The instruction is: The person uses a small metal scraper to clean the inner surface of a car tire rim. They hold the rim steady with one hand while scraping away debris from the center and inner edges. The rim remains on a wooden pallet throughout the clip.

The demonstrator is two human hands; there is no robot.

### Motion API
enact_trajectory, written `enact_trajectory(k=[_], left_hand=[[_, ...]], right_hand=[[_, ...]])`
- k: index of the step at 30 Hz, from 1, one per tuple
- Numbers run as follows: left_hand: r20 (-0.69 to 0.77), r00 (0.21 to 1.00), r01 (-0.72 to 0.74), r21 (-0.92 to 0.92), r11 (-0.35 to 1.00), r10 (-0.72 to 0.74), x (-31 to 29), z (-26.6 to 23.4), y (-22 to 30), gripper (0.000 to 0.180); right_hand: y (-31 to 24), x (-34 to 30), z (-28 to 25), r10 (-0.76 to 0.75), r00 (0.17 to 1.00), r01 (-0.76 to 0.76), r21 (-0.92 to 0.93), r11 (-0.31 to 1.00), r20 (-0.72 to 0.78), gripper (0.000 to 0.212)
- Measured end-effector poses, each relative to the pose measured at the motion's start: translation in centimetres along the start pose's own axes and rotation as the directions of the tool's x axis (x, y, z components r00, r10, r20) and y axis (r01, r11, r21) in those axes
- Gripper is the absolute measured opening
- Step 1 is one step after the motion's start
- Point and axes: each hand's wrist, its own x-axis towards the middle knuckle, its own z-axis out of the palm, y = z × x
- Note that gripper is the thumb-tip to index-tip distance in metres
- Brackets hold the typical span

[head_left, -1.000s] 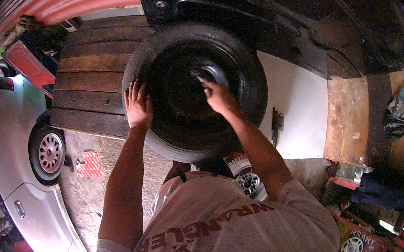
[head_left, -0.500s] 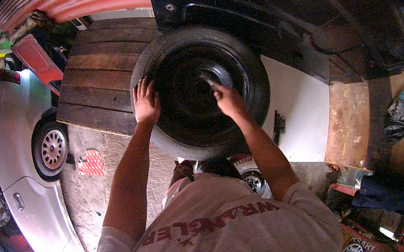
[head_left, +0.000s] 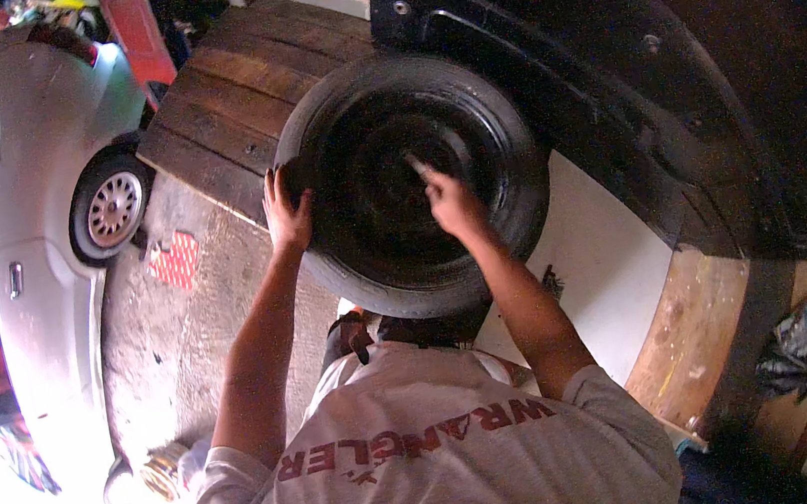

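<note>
The wheel (head_left: 378, 195) is seen at the right edge of the planked bench (head_left: 244, 100), overlapping it — what bears it cannot be told. Its inner face, it seems, is being worked: a thin tool (head_left: 419, 164) is held in the closed grip of the right hand (head_left: 455, 203), while the tyre (head_left: 357, 283) is touched at its left by the left hand (head_left: 289, 216), opened wide. A steady left hand and a controlled stroke are probably called for. Counted are one wheel, one tool, one bench, two hands — also one silver car (head_left: 45, 246).
</note>
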Motion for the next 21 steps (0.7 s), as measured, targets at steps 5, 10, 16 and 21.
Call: enact_trajectory(k=[5,10,16,21], left_hand=[[-0.093,0.971,0.21,-0.114,0.971,-0.221,-4.8,0.6,1.9,0.075],[-0.09,0.943,0.323,0.03,0.946,-0.319,-5.2,0.1,5.2,0.088],[-0.08,0.926,0.376,0.099,0.921,-0.369,-5.3,0.0,5.8,0.094],[-0.08,0.926,0.375,0.065,0.925,-0.37,-4.9,0.4,5.7,0.093]], right_hand=[[2.0,2.3,-2.2,0.02,1.0,-0.021,-0.182,0.983,-0.006,0.037],[4.5,2.1,0.7,-0.111,0.992,0.096,-0.219,0.971,-0.058,0.042],[3.7,2.1,-3.0,0.062,0.995,-0.049,-0.155,0.987,0.082,0.04],[5.1,0.4,-6.0,0.032,0.999,-0.034,-0.101,0.994,-0.021,0.045]])
